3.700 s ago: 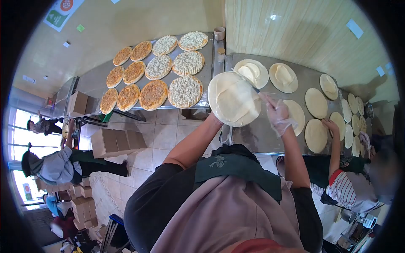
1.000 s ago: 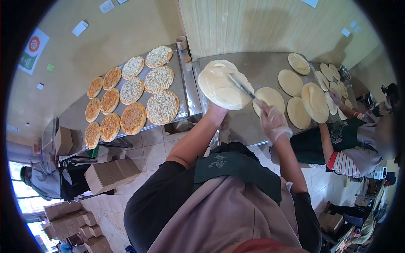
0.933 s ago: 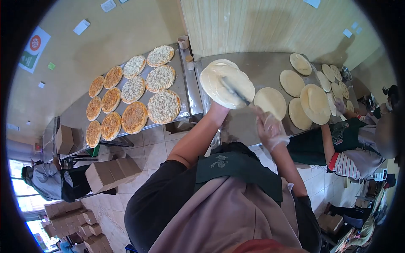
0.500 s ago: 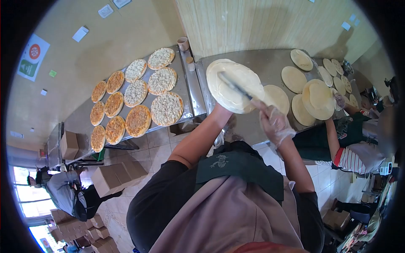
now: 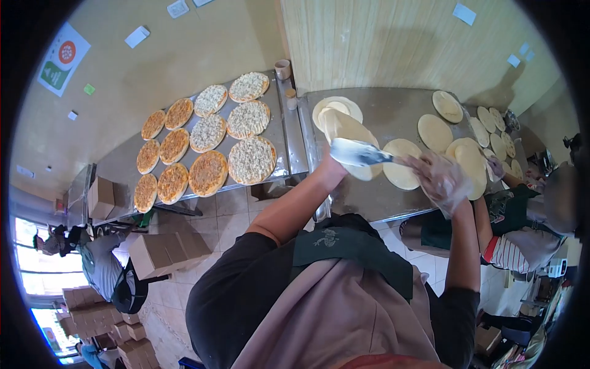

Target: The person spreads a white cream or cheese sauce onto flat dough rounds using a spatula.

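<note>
A dough round (image 5: 345, 132) is held up at a tilt over the near edge of the steel table (image 5: 381, 200) by the left hand (image 5: 332, 167) – the fingers are hidden beneath it. A spatula (image 5: 355, 152), its blade smeared white, is gripped by the handle in the gloved right hand (image 5: 441, 178) and is laid flat across the round's lower part. Plain rounds (image 5: 401, 171) are spread just beyond – topped pizzas (image 5: 252, 160) are laid out on the table to the left.

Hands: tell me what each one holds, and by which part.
Left hand holds a dough base by its near edge, from below; gloved right hand holds a spatula by its handle.
</note>
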The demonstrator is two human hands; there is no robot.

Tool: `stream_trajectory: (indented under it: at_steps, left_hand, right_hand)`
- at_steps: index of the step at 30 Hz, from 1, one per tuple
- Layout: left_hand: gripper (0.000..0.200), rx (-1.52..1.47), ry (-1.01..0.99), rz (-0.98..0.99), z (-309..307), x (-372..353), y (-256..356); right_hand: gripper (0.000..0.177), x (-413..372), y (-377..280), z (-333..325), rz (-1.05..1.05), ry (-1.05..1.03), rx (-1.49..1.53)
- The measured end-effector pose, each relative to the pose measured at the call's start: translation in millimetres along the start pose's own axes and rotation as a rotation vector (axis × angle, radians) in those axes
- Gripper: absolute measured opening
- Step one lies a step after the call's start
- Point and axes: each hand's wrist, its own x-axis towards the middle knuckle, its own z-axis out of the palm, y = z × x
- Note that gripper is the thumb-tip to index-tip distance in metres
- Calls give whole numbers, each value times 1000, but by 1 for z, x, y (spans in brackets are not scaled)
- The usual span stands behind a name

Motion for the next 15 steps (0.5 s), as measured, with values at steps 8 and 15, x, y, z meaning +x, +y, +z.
stream_trajectory:
  at_steps: [8,15]
  left_hand:
    - [45,-39,-78,-84,62,-20,-4]
    - [52,-126,-95,-46,57,-34,21]
  right_hand:
    - [33,80,38,13,129,-129,253]
    - [34,70,73,61,265,-57,493]
